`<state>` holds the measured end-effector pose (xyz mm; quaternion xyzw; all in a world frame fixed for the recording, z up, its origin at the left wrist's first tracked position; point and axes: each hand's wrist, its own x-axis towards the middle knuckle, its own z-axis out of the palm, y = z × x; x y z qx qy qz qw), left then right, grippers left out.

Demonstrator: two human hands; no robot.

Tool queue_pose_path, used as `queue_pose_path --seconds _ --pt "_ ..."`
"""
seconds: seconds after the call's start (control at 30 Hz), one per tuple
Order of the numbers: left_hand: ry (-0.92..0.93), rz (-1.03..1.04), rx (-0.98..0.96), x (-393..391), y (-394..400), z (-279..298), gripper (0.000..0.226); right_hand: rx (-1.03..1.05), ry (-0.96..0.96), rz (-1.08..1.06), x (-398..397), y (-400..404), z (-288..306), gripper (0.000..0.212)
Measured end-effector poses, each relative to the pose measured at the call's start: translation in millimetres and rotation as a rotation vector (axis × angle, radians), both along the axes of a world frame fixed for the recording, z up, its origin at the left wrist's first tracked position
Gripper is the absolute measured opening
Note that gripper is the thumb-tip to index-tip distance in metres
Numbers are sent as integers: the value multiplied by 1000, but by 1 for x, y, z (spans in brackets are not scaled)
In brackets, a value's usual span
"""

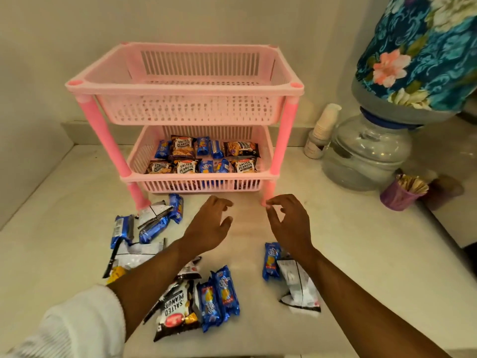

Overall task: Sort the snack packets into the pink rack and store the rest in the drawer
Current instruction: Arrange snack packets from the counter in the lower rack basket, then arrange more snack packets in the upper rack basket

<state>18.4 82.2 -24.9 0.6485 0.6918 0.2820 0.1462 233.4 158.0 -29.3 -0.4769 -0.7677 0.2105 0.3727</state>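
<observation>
Head view, rack: the pink rack [184,109] stands against the wall; its lower tray holds two neat rows of packets [204,157], its top tray is bare.
Hands: left hand [209,224] and right hand [289,223] hover just before the rack, fingers loosely spread, holding nothing, likely between picks.
Loose packets: blue biscuit packs [218,297], a peanut bag [178,308] and silver-backed ones [299,288] lie scattered on the counter [361,254].
Look: glossy, crinkled, light.
Drawer: not visible.

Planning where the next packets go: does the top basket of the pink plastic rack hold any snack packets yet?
No, the pink plastic rack's top basket holds nothing visible; the snack packets all lie in its bottom basket.
</observation>
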Motion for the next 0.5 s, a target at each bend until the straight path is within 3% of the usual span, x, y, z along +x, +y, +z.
queue_pose_path --seconds 0.27,0.5 --pt "-138 -36 -318 69 -9 -40 41 -225 -195 -178 58 -31 -20 18" --pt "-230 -94 -324 96 -15 -52 53 -197 -300 -338 74 -91 -29 56"
